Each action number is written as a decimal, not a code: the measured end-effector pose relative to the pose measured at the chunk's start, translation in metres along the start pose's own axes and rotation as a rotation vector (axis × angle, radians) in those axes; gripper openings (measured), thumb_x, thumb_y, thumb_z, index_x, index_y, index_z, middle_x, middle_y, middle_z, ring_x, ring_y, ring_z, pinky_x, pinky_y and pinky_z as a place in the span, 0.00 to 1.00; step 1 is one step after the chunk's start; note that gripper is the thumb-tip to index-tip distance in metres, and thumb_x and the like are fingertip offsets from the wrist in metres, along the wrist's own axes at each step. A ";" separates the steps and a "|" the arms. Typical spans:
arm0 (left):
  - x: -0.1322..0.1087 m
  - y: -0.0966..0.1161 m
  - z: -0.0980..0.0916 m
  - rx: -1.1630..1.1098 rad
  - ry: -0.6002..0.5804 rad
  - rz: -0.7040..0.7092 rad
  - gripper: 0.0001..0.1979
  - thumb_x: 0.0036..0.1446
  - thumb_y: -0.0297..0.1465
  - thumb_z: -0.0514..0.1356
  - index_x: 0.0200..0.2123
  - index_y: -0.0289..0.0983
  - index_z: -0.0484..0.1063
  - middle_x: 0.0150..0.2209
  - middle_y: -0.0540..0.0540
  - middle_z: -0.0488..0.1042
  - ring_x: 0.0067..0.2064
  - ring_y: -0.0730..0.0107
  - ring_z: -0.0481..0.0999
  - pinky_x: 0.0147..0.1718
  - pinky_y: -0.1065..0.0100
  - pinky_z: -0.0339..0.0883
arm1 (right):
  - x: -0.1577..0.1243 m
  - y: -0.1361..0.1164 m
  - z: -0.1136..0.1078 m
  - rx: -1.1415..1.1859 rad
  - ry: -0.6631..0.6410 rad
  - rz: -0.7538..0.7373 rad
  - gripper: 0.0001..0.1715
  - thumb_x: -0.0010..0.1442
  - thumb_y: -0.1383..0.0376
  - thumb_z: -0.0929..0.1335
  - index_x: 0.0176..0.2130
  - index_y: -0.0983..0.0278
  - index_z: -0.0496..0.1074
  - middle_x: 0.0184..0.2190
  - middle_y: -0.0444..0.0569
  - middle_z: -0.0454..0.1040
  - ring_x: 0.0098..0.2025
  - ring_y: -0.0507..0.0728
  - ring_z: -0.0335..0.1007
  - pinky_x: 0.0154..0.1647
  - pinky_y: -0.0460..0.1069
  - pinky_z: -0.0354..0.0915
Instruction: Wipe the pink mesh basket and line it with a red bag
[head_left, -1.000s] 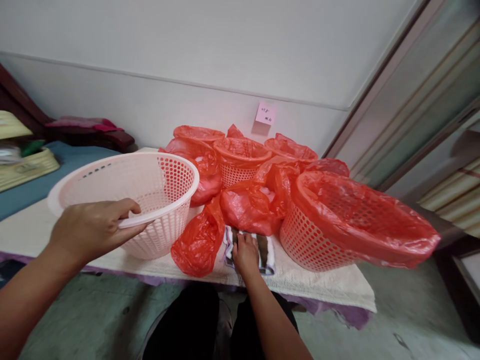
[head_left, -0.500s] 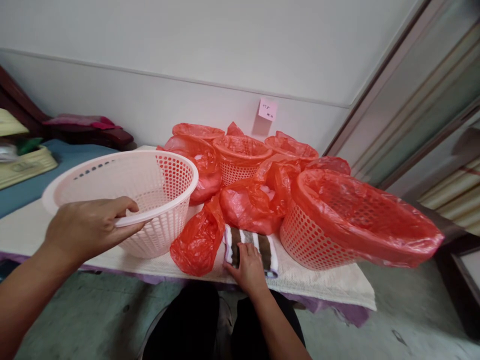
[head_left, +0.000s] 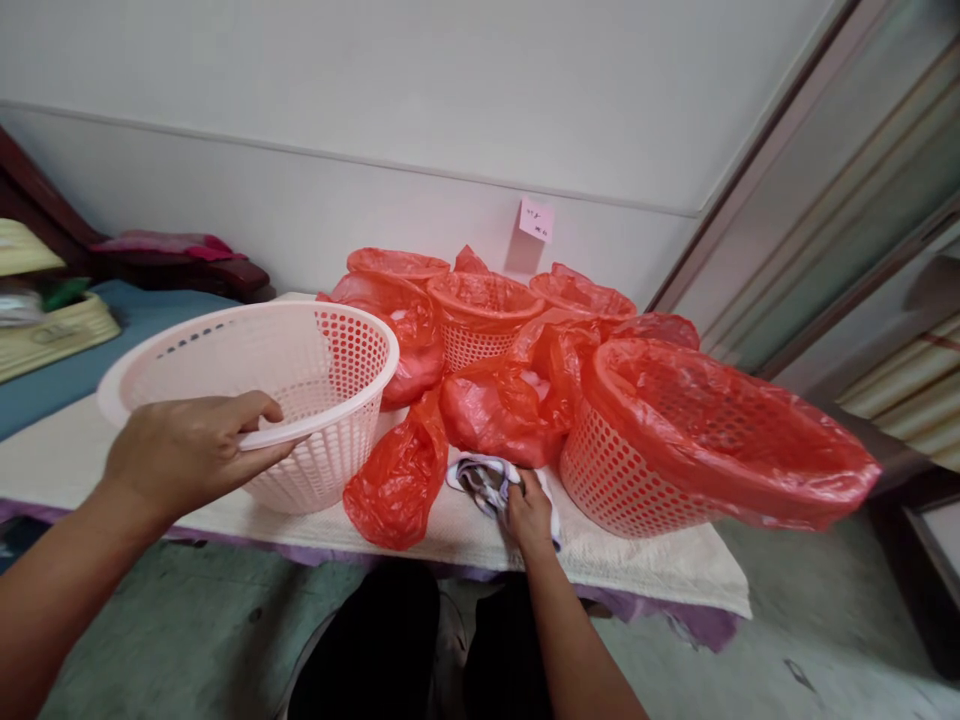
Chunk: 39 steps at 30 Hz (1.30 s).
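Left hand (head_left: 187, 450): closed on the near rim of the basket (head_left: 307, 480), which is held tilted.
Right hand (head_left: 529, 510): fingers drawn together, the cloth (head_left: 480, 475) pinched in them.
Cloth: crumpled on the white cover (head_left: 652, 570), partly hidden by the hand, between a red bag (head_left: 397, 485) and a lined basket (head_left: 637, 490).
Behind: another bag (head_left: 495, 420) is set close by.
Wall (head_left: 360, 90): a pink note (head_left: 535, 219) is stuck there.
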<state>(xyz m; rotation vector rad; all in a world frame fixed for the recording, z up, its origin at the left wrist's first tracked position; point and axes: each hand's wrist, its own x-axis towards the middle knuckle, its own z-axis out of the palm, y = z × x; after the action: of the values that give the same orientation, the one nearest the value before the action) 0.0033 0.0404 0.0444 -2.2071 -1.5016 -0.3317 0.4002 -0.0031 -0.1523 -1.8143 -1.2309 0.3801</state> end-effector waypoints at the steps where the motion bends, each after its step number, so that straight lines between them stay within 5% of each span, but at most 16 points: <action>1: 0.000 0.000 0.001 -0.002 0.003 -0.002 0.21 0.56 0.50 0.54 0.40 0.43 0.77 0.30 0.49 0.80 0.30 0.57 0.78 0.24 0.66 0.54 | 0.002 0.003 -0.002 0.020 0.009 0.013 0.19 0.57 0.60 0.57 0.41 0.61 0.72 0.39 0.51 0.76 0.42 0.59 0.69 0.44 0.51 0.62; 10: 0.000 0.001 0.001 -0.008 -0.001 -0.028 0.21 0.56 0.51 0.54 0.39 0.43 0.76 0.30 0.49 0.80 0.31 0.58 0.79 0.24 0.67 0.54 | 0.000 0.002 -0.001 0.084 -0.126 -0.005 0.18 0.56 0.56 0.63 0.42 0.61 0.73 0.37 0.48 0.76 0.41 0.59 0.70 0.46 0.52 0.64; 18: 0.001 0.002 -0.001 -0.008 -0.042 -0.054 0.19 0.56 0.50 0.55 0.40 0.44 0.76 0.32 0.50 0.80 0.32 0.57 0.79 0.24 0.66 0.55 | -0.023 -0.009 0.010 -0.274 -0.285 -0.329 0.40 0.47 0.66 0.70 0.59 0.68 0.65 0.54 0.61 0.69 0.58 0.67 0.62 0.62 0.60 0.56; 22: 0.000 0.003 -0.003 -0.002 -0.045 -0.045 0.21 0.56 0.52 0.55 0.40 0.44 0.76 0.31 0.49 0.80 0.32 0.56 0.79 0.25 0.66 0.54 | -0.013 -0.008 0.015 0.037 -0.156 -0.120 0.34 0.39 0.74 0.67 0.49 0.64 0.74 0.47 0.57 0.74 0.53 0.66 0.66 0.61 0.59 0.56; 26: 0.001 0.005 -0.005 -0.028 -0.077 -0.055 0.21 0.57 0.51 0.55 0.41 0.43 0.76 0.32 0.49 0.80 0.33 0.56 0.79 0.26 0.66 0.55 | 0.006 0.002 0.010 0.275 -0.025 0.053 0.19 0.41 0.69 0.67 0.37 0.61 0.75 0.33 0.49 0.76 0.41 0.62 0.70 0.50 0.56 0.63; 32: 0.001 0.004 -0.007 -0.024 -0.097 -0.058 0.21 0.57 0.50 0.54 0.42 0.43 0.75 0.32 0.49 0.79 0.33 0.57 0.78 0.27 0.66 0.54 | 0.016 0.025 -0.013 0.640 0.147 0.236 0.21 0.43 0.58 0.65 0.38 0.63 0.70 0.28 0.44 0.74 0.29 0.56 0.70 0.34 0.51 0.67; 39: 0.003 0.004 -0.004 -0.015 -0.130 -0.102 0.20 0.56 0.51 0.54 0.42 0.45 0.75 0.34 0.51 0.80 0.34 0.58 0.78 0.27 0.66 0.55 | 0.012 0.020 -0.018 0.754 0.193 0.248 0.18 0.47 0.56 0.67 0.37 0.63 0.71 0.31 0.44 0.75 0.33 0.54 0.71 0.37 0.50 0.68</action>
<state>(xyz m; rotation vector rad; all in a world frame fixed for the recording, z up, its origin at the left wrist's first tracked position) 0.0081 0.0397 0.0480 -2.2056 -1.6905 -0.2358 0.4288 -0.0040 -0.1556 -1.2986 -0.5993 0.6833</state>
